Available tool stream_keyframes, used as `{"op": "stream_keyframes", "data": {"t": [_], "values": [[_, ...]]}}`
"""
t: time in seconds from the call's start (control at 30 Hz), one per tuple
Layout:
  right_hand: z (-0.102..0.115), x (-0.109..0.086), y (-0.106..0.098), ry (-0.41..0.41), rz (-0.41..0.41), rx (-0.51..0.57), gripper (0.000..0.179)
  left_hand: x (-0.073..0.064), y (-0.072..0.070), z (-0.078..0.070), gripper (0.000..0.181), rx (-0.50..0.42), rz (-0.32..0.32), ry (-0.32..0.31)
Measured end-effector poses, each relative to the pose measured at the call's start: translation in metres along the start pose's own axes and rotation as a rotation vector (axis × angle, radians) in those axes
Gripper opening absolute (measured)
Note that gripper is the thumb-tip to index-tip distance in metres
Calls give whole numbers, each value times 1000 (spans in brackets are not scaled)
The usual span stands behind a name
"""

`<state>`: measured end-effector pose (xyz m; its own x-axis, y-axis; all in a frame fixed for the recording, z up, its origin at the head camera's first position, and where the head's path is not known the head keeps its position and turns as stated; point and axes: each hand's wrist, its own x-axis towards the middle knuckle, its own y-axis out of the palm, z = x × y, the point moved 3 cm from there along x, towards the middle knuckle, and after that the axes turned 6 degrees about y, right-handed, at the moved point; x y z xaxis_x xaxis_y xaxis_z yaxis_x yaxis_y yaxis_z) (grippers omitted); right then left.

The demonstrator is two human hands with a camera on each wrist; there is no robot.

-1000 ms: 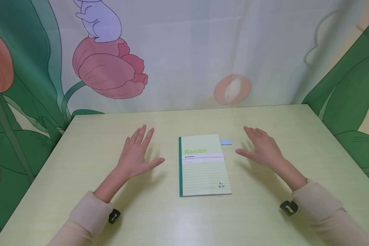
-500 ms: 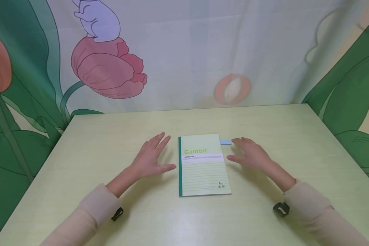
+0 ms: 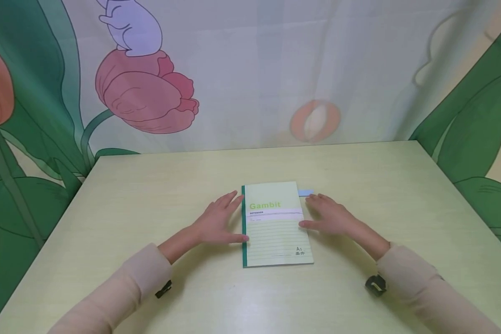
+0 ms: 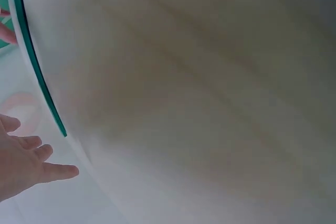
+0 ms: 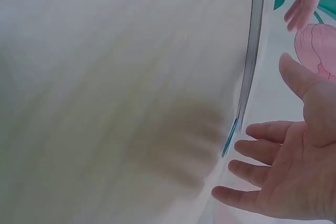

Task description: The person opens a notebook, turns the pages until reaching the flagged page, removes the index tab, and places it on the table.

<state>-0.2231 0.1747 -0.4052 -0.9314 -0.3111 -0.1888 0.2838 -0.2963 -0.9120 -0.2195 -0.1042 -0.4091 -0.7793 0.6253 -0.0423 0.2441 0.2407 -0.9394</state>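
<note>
My left hand (image 3: 215,223) and right hand (image 3: 327,217), fingers (image 5: 257,151) spread wide and holding nothing, are flanking the notebook (image 3: 275,236), which is lying about midway between the left and right edges of the tabletop (image 3: 183,174), a low, even closing probably serving best.

On the pale-green, rectangular, paper-covered notebook (image 3: 275,234) with a dark-green spine (image 3: 244,218), lime-green "Gambit" (image 3: 265,205) stands at eleven o'clock, small black "NOTEBOOK" (image 3: 256,212) at ten, dark "A5" (image 3: 299,249) between four and five; characters (image 3: 300,253) beneath are too small to read.
</note>
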Motion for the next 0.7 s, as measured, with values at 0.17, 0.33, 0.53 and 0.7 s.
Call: {"op": "stream_keyframes", "data": {"t": [0.17,0.33,0.53,0.7], "values": [[3,1,2,2,51,-55,78,3,7,-3,105,11,67,-6],[5,0,4,11,97,-86,81,5,10,-5,106,23,126,-7],[6,0,6,16,125,-84,81,5,15,-5,102,65,176,-9],[7,0,8,8,145,-63,79,4,16,-6,101,71,184,-14]]}}
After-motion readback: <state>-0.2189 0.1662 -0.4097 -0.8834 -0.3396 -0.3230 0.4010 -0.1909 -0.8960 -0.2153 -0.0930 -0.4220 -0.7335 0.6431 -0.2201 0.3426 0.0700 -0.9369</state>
